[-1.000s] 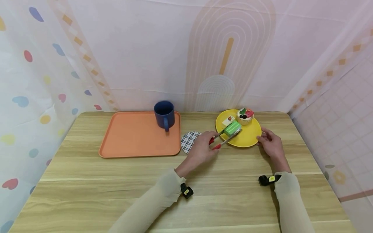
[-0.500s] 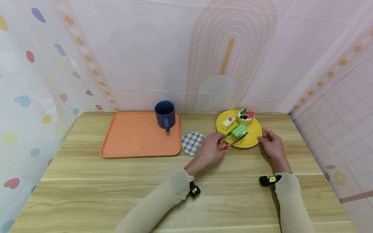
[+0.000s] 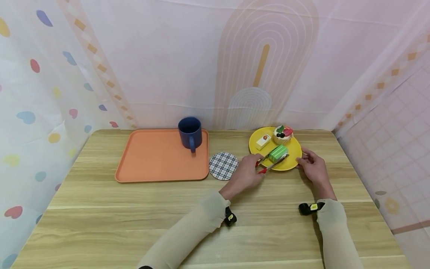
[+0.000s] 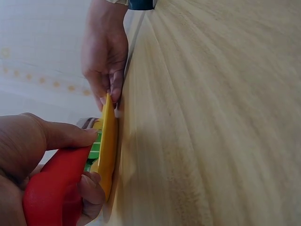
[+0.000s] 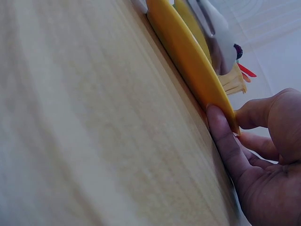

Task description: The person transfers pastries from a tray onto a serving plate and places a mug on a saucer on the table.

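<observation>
While the right hand (image 3: pixel 313 168) pinched the right edge of the yellow plate (image 3: pixel 293 158), the head view showed the left hand (image 3: pixel 246 172) gripping red-handled tongs (image 3: pixel 274 163) at the plate's near left side. The tongs' arms lay on either side of a green cake (image 3: pixel 278 153) over the plate's near half; whether it rested there was unclear. Farther back on the plate stood a small white cake (image 3: pixel 263 142) and a cupcake (image 3: pixel 282 135). Left of the plate came a checked coaster (image 3: pixel 223 166), then an orange tray (image 3: pixel 154 157) bearing a blue mug (image 3: pixel 190 132). From the left wrist, thumb and fingers squeezed the tongs' red grip beside the plate. From the right wrist, thumb and fingertips nipped the plate's rim. The green cake seemed light, firm and perhaps slippery, best held by its flat sides; the plate looked stiff and liable to slide, so its rim suited a steadying pinch.
</observation>
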The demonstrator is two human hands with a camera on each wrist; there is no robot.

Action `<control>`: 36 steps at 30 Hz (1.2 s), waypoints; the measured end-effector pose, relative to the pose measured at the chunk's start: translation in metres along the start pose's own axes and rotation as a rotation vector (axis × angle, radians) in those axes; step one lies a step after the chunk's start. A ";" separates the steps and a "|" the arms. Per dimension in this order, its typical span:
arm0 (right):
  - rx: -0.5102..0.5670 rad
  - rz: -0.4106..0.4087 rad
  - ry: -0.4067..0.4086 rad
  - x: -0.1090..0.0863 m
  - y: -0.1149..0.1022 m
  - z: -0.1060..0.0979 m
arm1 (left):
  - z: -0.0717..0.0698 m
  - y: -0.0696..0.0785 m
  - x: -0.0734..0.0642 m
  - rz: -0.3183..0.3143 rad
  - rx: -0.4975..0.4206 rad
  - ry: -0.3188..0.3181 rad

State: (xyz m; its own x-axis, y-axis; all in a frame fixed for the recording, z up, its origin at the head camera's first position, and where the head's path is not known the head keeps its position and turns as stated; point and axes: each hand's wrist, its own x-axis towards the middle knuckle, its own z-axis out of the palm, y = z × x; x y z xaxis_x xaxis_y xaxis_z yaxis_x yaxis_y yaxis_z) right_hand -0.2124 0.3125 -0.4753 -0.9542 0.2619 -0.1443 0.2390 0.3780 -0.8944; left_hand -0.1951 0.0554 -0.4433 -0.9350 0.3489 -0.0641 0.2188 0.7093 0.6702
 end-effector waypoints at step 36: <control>-0.007 0.009 -0.010 -0.002 -0.001 -0.002 | -0.001 0.006 0.001 0.006 0.003 0.004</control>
State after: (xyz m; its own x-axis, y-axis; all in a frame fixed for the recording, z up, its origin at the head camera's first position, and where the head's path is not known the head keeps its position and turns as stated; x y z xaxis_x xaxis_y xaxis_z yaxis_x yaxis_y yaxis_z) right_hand -0.2109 0.3133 -0.4729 -0.9537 0.2568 -0.1566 0.2489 0.3815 -0.8902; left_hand -0.1946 0.0591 -0.4390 -0.9348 0.3504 -0.0575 0.2248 0.7094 0.6680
